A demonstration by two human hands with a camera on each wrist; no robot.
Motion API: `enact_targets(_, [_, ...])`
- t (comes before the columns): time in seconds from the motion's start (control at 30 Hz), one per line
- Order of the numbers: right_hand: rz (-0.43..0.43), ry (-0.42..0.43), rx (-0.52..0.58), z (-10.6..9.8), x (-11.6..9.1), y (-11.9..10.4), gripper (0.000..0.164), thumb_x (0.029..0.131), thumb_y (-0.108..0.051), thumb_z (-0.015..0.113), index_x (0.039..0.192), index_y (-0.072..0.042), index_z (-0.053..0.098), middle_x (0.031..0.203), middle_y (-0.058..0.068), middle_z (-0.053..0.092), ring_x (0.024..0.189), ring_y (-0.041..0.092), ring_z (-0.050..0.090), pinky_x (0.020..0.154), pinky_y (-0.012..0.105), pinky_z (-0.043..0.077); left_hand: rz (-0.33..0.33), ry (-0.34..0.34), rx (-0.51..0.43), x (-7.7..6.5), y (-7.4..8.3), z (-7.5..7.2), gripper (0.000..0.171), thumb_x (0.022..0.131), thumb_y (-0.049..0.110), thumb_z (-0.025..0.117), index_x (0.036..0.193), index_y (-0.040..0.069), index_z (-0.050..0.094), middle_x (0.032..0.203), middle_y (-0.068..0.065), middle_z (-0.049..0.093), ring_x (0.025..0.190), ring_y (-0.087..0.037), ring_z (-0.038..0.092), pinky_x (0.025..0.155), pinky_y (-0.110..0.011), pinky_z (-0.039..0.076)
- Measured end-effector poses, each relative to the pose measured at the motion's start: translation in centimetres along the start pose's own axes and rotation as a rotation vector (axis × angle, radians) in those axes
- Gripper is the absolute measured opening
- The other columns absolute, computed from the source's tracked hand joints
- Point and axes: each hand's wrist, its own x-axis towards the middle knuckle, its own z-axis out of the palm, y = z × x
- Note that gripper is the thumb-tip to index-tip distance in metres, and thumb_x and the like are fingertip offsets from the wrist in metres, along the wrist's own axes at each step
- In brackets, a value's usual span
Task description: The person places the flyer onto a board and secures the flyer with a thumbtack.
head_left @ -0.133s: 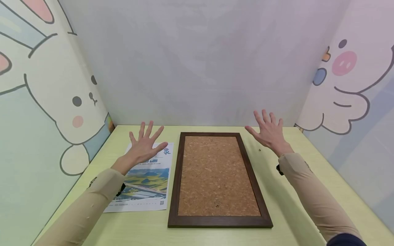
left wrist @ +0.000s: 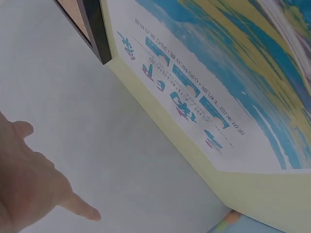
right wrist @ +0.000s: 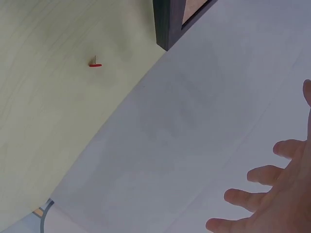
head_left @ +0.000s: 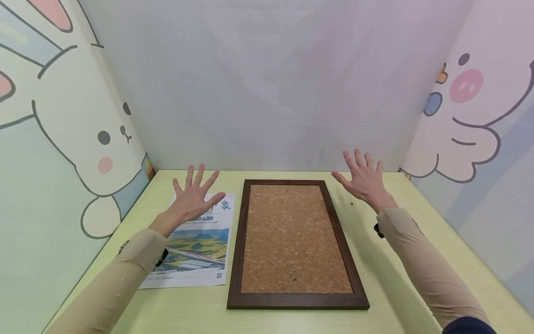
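Note:
My left hand [head_left: 188, 202] hovers with fingers spread above a printed poster [head_left: 196, 250], which carries a landscape picture and lettering; part of the poster is hidden under the hand and sleeve. My right hand [head_left: 367, 183] is held in the air with its fingers spread, at the far right of the table. Between the two hands lies a cork board [head_left: 294, 236] in a dark brown wooden frame. Near the board's right edge, a small red thumbtack [right wrist: 95, 64] rests on the table with its pin pointing up. Neither hand holds anything.
The pale yellow-green table [head_left: 200, 315] meets a grey back wall [head_left: 275, 93]. Side walls with a cartoon rabbit [head_left: 83, 139] on the left and a white cartoon animal [head_left: 479, 134] on the right enclose it. Black straps show at both cuffs.
My left hand has shifted slightly to the left above the poster. The right hand, board and poster look nearly the same.

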Motion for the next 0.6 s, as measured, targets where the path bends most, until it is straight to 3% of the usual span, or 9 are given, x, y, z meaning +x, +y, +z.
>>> enact_targets(0.23, [-0.012,0.000,-0.002,0.4,-0.1,0.3,0.084,0.091,-0.067,0.043,0.155,-0.017,0.019,0.158,0.025,0.020,0.141,0.053,0.020,0.103,0.076,0.017,-0.050,0.050,-0.012,-1.4,-1.7,-1.3,0.083,0.091,0.056,0.050,0.155,0.016,0.017,0.161,-0.023,-0.008,0.147,-0.048,-0.012,0.106,-0.076,-0.006])
enact_targets(0.4, [-0.042,0.002,-0.005,0.6,-0.3,0.6,0.080,0.093,-0.061,0.046,0.155,-0.016,0.021,0.157,0.025,0.023,0.140,0.051,0.023,0.105,0.074,0.020,-0.120,0.054,-0.019,-3.8,-3.4,-2.1,0.087,0.090,0.045,0.061,0.152,0.002,0.019,0.152,-0.035,0.016,0.139,-0.056,0.011,0.108,-0.073,0.011])
enact_targets(0.5, [-0.073,0.002,-0.001,0.8,-0.2,0.9,0.074,0.096,-0.056,0.044,0.155,-0.016,0.021,0.157,0.025,0.024,0.140,0.050,0.025,0.105,0.071,0.023,-0.192,0.025,-0.026,-5.6,-4.4,-2.1,0.088,0.089,0.039,0.066,0.148,-0.007,0.020,0.140,-0.040,0.027,0.128,-0.058,0.023,0.101,-0.071,0.024])
enact_targets(0.6, [-0.106,-0.004,0.000,0.9,-0.2,1.5,0.067,0.100,-0.049,0.041,0.155,-0.015,0.021,0.156,0.026,0.024,0.139,0.048,0.027,0.105,0.068,0.027,-0.280,-0.065,-0.048,-7.3,-5.1,-2.1,0.090,0.086,0.036,0.070,0.141,-0.016,0.022,0.131,-0.045,0.032,0.118,-0.060,0.030,0.094,-0.068,0.032])
